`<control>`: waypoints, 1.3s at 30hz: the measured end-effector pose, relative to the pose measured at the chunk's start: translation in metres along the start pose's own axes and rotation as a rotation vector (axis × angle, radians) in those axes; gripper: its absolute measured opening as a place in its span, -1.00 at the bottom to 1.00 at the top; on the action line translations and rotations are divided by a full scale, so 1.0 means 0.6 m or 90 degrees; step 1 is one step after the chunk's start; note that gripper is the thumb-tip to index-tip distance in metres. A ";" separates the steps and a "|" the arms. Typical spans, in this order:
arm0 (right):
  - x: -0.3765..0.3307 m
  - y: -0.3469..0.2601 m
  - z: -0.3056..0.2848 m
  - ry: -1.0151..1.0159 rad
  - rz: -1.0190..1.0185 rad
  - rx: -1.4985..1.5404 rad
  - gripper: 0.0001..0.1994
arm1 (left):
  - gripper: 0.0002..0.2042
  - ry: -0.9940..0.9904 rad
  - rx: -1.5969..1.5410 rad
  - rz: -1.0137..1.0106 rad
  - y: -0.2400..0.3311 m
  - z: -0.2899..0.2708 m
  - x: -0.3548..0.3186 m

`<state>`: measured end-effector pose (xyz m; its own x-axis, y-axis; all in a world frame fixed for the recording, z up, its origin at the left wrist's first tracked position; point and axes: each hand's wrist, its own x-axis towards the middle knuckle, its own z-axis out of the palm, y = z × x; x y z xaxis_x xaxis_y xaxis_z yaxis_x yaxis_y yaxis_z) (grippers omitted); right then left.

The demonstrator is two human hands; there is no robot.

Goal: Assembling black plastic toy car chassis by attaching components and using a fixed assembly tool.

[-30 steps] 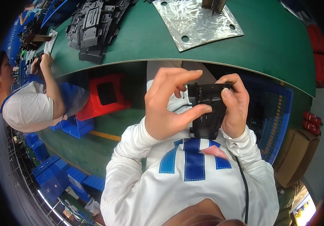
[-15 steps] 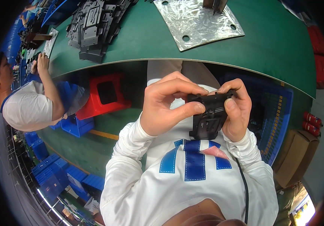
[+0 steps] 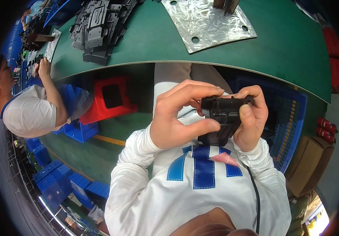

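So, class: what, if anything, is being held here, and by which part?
A black plastic part, gripped by both hands: left hand on its left edge, right hand around its right side.

Plastic part (image 3: 221, 120) between both hands (table (image 3: 146, 43) beyond), crate (image 3: 291, 114) right.

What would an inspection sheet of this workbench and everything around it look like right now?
Surface: green table, mostly bare near its edge.
Job's things: black plastic part, held over the lap.
Clutter: pile of black parts; perforated metal plate.
Grippers: left hand and right hand both grip the part.
Cables: black cord down the white sweater.
Surroundings: red stool, blue crates, a seated co-worker.
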<state>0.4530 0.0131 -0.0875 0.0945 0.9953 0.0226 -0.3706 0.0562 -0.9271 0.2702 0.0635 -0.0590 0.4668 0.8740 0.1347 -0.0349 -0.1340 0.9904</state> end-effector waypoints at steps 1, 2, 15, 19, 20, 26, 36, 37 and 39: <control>0.000 -0.001 0.002 0.009 0.000 -0.008 -0.74 | -0.54 -0.002 0.022 0.000 -0.001 0.002 -0.001; 0.000 -0.001 0.003 0.009 0.000 -0.007 -0.74 | -0.54 -0.002 0.022 0.000 -0.003 0.003 -0.001; 0.010 -0.016 0.014 -0.008 0.026 -0.066 -0.79 | -0.48 0.091 0.402 0.259 -0.013 -0.003 0.003; 0.011 -0.025 0.013 -0.030 0.070 -0.049 -0.80 | -0.45 0.074 0.401 0.243 -0.009 -0.014 0.000; 0.013 -0.028 0.016 -0.026 0.070 -0.044 -0.80 | -0.45 0.068 0.404 0.241 -0.009 -0.019 0.002; 0.022 -0.047 0.029 -0.027 0.016 -0.109 -0.81 | -0.40 0.014 0.337 0.234 -0.001 -0.038 0.003; 0.023 -0.044 0.027 -0.060 -0.079 -0.212 -0.81 | -0.39 0.056 0.355 0.254 -0.005 -0.025 -0.007; 0.023 -0.042 0.026 -0.066 -0.098 -0.231 -0.81 | -0.40 0.054 0.363 0.263 -0.004 -0.025 -0.008; 0.024 -0.047 0.025 -0.076 -0.101 -0.245 -0.81 | -0.41 0.053 0.371 0.272 -0.004 -0.026 -0.011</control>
<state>0.4508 0.0268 -0.0553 0.0062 0.9801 0.1984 0.0130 0.1983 -0.9801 0.2533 0.0652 -0.0619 0.4486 0.7193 0.5305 0.2885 -0.6783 0.6757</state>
